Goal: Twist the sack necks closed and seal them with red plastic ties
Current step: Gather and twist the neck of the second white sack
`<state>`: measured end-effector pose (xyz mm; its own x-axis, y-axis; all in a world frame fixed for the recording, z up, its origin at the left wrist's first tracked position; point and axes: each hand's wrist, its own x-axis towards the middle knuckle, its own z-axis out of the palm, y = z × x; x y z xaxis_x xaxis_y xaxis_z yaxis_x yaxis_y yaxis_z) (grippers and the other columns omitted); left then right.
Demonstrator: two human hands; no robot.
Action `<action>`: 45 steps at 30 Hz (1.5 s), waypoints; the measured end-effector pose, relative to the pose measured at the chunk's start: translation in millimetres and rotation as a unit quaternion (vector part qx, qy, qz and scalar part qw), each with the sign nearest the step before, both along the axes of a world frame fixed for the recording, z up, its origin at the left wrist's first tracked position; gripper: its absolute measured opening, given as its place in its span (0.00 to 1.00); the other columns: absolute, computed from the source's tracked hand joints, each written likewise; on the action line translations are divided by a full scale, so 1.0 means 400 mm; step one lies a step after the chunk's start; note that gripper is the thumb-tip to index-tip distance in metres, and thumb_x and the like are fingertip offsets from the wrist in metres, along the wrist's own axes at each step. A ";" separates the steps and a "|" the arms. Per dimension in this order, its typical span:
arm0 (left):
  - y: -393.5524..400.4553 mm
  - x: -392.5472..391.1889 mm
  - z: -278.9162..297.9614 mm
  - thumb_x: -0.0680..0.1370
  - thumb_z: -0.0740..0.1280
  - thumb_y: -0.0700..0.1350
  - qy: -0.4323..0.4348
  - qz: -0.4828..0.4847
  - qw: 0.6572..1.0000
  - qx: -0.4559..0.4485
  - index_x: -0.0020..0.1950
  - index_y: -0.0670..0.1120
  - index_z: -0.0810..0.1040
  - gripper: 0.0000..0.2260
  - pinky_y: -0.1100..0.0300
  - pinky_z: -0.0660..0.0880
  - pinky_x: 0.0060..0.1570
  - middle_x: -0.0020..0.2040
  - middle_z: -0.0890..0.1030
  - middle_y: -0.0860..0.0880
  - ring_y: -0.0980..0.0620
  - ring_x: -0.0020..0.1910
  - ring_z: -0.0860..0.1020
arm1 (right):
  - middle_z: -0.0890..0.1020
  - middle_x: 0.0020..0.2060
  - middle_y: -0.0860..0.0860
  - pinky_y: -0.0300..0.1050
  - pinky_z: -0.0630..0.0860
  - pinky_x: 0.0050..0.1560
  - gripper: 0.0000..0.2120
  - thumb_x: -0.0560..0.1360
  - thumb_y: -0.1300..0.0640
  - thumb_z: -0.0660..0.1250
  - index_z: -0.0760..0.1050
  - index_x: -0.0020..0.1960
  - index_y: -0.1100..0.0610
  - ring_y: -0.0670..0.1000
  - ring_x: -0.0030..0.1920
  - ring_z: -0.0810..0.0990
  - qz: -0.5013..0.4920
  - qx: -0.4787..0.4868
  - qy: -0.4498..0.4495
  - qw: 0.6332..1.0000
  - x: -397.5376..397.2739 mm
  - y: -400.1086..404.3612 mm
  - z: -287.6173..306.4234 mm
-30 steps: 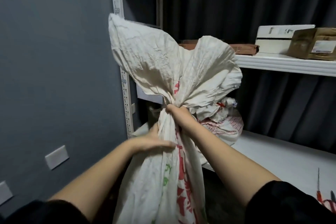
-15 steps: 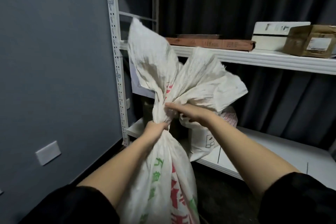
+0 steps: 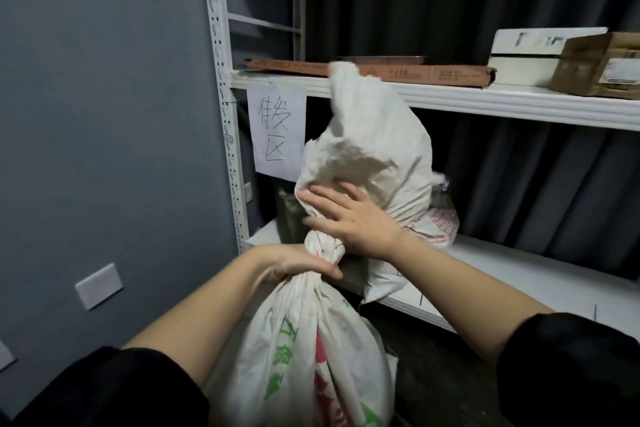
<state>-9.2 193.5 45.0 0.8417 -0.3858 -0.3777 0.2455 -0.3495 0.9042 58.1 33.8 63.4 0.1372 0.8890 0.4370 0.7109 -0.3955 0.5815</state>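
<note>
Left hand gripping twisted neck of white woven printed sack, frame centre, holding twist; right hand, fingers spread, flattening loose top for tying.

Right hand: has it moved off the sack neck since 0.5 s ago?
Yes. The right hand has left the twisted neck and risen to press flat on the loose sack top, nearer the upper shelf.

Left hand grip round twisted neck of white sack, right hand fingers spread on loose top
</note>
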 end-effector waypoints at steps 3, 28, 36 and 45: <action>-0.007 0.015 -0.002 0.68 0.74 0.53 -0.076 0.020 0.984 0.161 0.58 0.49 0.75 0.21 0.57 0.77 0.54 0.50 0.82 0.49 0.52 0.48 0.80 | 0.80 0.58 0.55 0.57 0.63 0.67 0.06 0.70 0.55 0.64 0.75 0.46 0.53 0.57 0.61 0.77 0.016 -0.043 0.042 0.998 0.034 0.011 0.018; -0.081 0.026 -0.055 0.74 0.52 0.69 -0.402 0.100 0.741 0.528 0.51 0.50 0.74 0.25 0.56 0.66 0.40 0.49 0.82 0.48 0.45 0.51 0.80 | 0.68 0.68 0.54 0.46 0.64 0.68 0.35 0.71 0.49 0.69 0.59 0.74 0.55 0.54 0.68 0.68 -0.270 0.063 0.481 0.832 -0.042 -0.073 0.040; -0.015 0.089 -0.075 0.80 0.59 0.42 -0.174 0.131 0.944 0.246 0.65 0.38 0.74 0.16 0.56 0.71 0.62 0.65 0.75 0.39 0.41 0.64 0.74 | 0.74 0.66 0.56 0.54 0.60 0.69 0.25 0.73 0.58 0.55 0.70 0.69 0.61 0.57 0.70 0.69 -0.095 0.120 0.076 0.985 -0.200 -0.018 -0.143; -0.044 0.022 -0.057 0.77 0.59 0.62 -0.108 0.023 0.993 0.046 0.70 0.49 0.71 0.26 0.62 0.61 0.69 0.69 0.72 0.53 0.59 0.67 0.70 | 0.62 0.75 0.53 0.57 0.53 0.73 0.42 0.66 0.42 0.69 0.59 0.75 0.56 0.53 0.75 0.57 -0.127 0.031 0.003 0.991 -0.059 -0.124 -0.117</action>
